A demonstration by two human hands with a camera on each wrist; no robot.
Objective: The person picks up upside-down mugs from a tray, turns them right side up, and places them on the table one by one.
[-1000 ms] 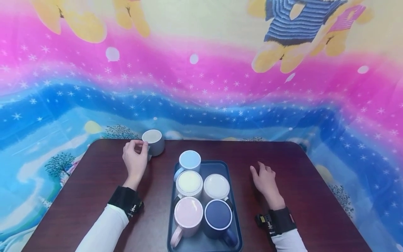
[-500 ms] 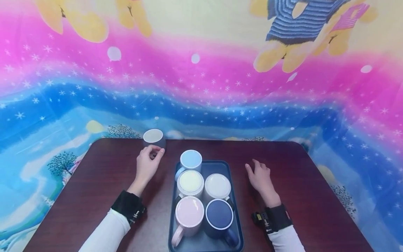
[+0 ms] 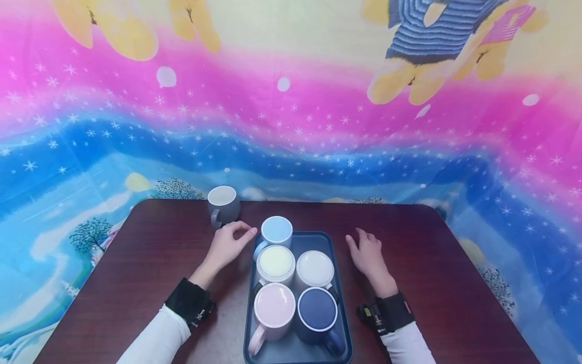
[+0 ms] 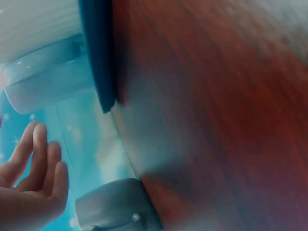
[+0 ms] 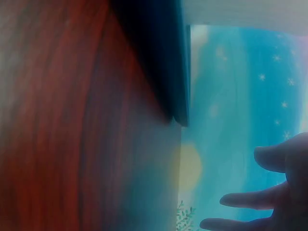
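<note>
Grey mug (image 3: 223,205) sitting alone at the far left of the wooden table (image 3: 136,283), well behind and left of the blue tray (image 3: 297,349), handle toward the camera. Left hand (image 3: 229,245) just in front of it, not touching, fingers loosely spread and holding nothing, fingertips (image 3: 249,233) almost at the light blue mug (image 3: 275,231) at the tray's far end. Right hand (image 3: 367,254) relaxed, fingers apart, resting on the table just right of the tray. Four more mugs on the tray: cream, white, pink, navy.
</note>
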